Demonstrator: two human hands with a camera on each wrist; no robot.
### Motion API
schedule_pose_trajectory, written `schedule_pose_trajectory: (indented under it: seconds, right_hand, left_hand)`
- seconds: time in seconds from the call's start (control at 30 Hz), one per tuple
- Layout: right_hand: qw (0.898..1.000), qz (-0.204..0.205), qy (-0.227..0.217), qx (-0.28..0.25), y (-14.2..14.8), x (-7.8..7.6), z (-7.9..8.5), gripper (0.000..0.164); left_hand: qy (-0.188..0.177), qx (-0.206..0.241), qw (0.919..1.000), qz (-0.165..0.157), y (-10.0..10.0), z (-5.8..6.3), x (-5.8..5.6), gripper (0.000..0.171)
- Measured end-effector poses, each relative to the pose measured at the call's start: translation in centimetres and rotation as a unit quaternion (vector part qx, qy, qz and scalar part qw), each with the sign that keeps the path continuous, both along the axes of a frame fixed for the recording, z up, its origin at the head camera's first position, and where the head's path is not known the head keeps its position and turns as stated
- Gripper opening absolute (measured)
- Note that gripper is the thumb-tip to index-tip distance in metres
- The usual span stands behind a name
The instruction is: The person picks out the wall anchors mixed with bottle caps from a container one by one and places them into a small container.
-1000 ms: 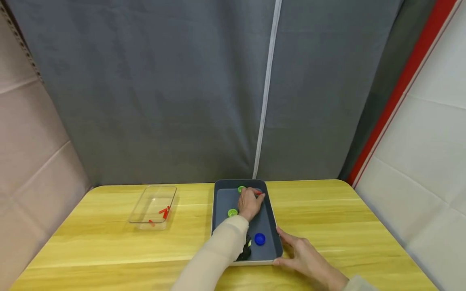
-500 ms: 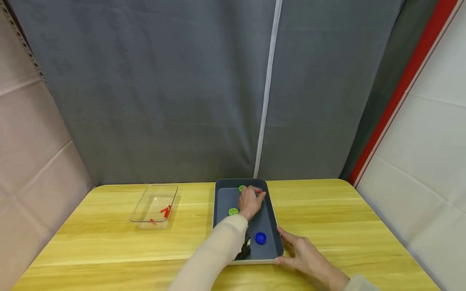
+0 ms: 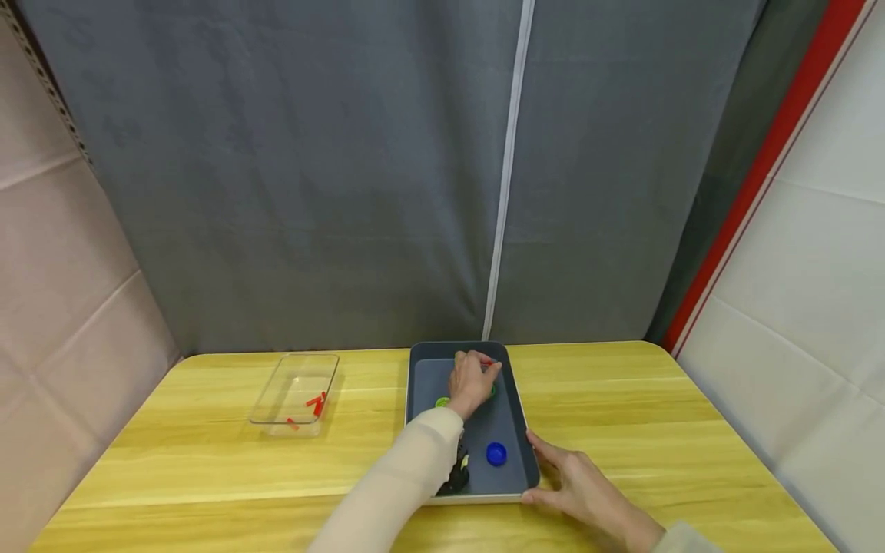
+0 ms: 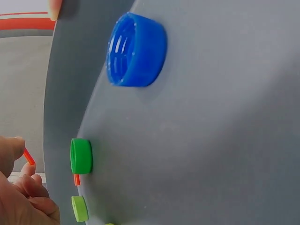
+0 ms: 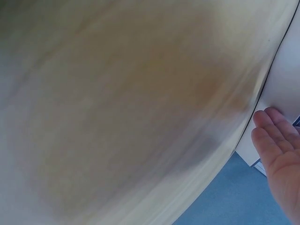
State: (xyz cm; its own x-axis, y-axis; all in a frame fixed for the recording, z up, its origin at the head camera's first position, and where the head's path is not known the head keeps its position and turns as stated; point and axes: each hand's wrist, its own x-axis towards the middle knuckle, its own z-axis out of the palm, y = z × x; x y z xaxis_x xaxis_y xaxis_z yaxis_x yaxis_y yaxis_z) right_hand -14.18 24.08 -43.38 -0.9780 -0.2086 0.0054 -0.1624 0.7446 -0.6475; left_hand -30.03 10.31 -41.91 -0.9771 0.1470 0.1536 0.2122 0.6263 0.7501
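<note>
In the head view my left hand (image 3: 472,382) is over the far part of a dark grey tray (image 3: 512,415). Thumb and fingertip pinch a small red stick (image 4: 29,156), best seen in the left wrist view. Inside the tray lie a blue bottle cap (image 3: 495,454), a green cap (image 4: 81,156) and a light green cap (image 4: 79,209). Another red piece (image 4: 77,179) shows beside the green cap. My right hand (image 3: 584,491) touches the tray's near right corner, fingers extended along the side and thumb at the front.
A clear container (image 3: 266,399) with several red pieces (image 3: 317,408) stands on the wooden table (image 3: 207,461), left of the tray. A black object (image 3: 456,475) lies in the tray's near left, partly behind the sleeve. A grey curtain (image 3: 311,192) hangs behind the table.
My left hand has moved slightly left with the red stick between its fingertips. A green cap now shows right of it, and the far light green cap is hidden. My right hand stays put.
</note>
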Motion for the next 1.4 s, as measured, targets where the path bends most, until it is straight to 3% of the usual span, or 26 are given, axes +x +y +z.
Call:
schedule_pose_trajectory:
  seconds: [0.53, 1.1, 1.4]
  right_hand:
    - [0.999, 0.008, 0.028, 0.012, 0.1, -0.1, -0.2, 0.092]
    - [0.999, 0.006, 0.042, 0.028, 0.1, 0.1, -0.1, 0.092]
    - [1.000, 0.000, 0.013, 0.010, 0.1, 0.1, -0.1, 0.093]
  left_hand:
    - [0.028, 0.024, 0.9992, -0.013, -2.1, 0.7, -0.7, 0.027]
    - [0.026, 0.046, 0.9984, -0.020, -4.5, 1.4, -0.6, 0.028]
    - [0.024, 0.057, 0.9980, -0.017, -5.6, 1.4, -0.5, 0.027]
